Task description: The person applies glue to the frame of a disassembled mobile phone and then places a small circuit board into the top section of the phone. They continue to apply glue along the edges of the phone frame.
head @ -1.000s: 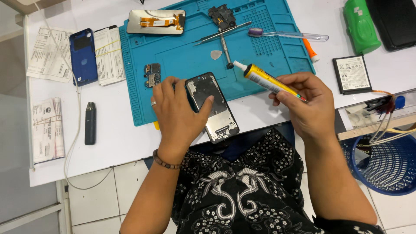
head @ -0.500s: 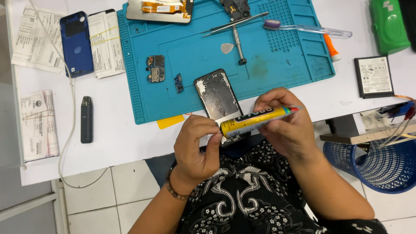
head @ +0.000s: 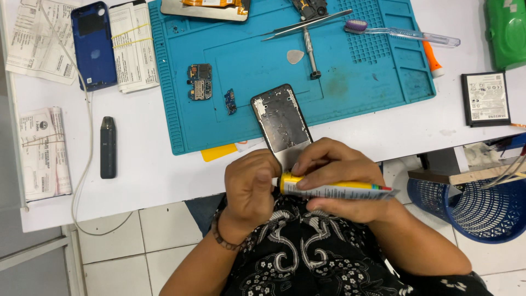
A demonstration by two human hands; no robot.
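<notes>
My right hand grips a yellow glue tube, held level in front of my body with its nozzle end pointing left. My left hand is closed over that nozzle end, fingers pinched on the tip; the cap itself is hidden. Just beyond both hands a black phone frame lies face up, half on the blue work mat and half over the table's near edge.
On the mat lie two small circuit boards, tweezers, a screwdriver, a pick and a toothbrush. A blue phone back, papers and a black stick device lie left. A battery lies right, a blue basket below it.
My hands have left the phone frame and come together near my body. The glue tube has swung from pointing at the mat to level, and my left hand now grips its tip.
</notes>
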